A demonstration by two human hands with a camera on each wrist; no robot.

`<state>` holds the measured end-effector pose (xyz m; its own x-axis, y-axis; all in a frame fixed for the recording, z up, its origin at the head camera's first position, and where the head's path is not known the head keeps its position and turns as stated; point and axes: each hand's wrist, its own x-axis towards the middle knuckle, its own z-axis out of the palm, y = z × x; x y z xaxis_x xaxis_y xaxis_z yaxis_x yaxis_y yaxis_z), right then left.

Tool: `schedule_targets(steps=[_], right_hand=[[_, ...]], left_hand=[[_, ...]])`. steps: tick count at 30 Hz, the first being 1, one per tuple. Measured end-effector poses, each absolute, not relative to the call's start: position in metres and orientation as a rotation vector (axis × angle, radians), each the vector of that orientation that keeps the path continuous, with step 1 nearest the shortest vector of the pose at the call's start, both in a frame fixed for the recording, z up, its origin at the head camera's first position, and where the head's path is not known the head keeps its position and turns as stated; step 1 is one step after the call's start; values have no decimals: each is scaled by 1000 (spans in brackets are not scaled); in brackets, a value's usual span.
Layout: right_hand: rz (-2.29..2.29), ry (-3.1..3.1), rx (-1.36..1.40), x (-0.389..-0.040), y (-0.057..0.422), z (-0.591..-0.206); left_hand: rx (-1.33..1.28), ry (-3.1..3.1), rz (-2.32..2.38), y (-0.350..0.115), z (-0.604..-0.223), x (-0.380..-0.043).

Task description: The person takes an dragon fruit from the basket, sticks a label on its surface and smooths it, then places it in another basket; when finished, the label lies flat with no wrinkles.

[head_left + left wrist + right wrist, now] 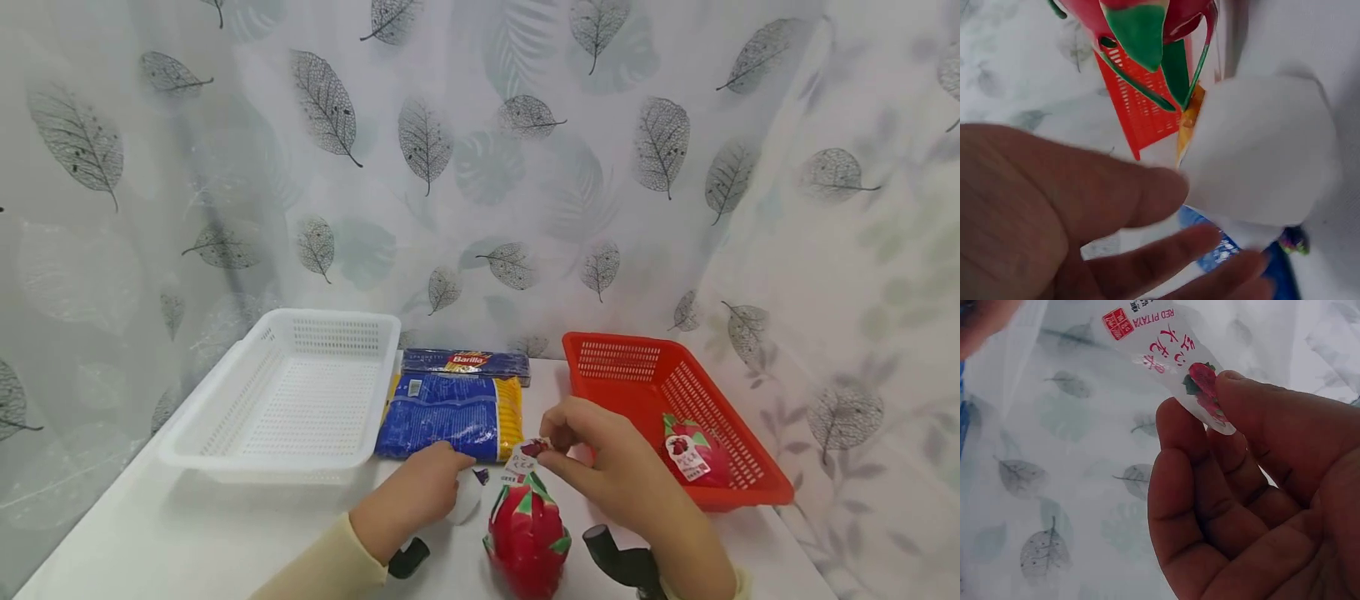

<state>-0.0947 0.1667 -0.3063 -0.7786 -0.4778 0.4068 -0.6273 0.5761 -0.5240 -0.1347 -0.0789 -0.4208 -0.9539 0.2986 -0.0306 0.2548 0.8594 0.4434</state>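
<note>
My right hand pinches the end of a white fruit label between thumb and fingertips. The label reads "RED PITAYA" and has a printed fruit picture. In the head view it overlaps the green leaf tips of a red dragon fruit on the white table. Left of the fruit is my left hand; in its wrist view the thumb lies at the edge of a pale, rounded, sheet-like thing, with the fingers apart from the thumb. A small purple piece shows at that thing's corner.
A white slotted basket stands at the left. To the right, a red basket holds another labelled dragon fruit. Between them lie a blue and yellow pasta bag and a blue spaghetti pack. A leaf-patterned curtain hangs behind.
</note>
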Motion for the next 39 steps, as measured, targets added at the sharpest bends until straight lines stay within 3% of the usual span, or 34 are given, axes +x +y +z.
schedule_targets(steps=[9,18,39], right_hand=[[891,-2770,760,-95,187,-327],[1017,-2850,673,-90,205,-349],[1019,-3062,602,-77,184,-386]], left_hand=[[746,2588,938,-62,-404,-116],[719,2468,1019,-41,-434,-117],[786,2559,939,-43,-436,-124]])
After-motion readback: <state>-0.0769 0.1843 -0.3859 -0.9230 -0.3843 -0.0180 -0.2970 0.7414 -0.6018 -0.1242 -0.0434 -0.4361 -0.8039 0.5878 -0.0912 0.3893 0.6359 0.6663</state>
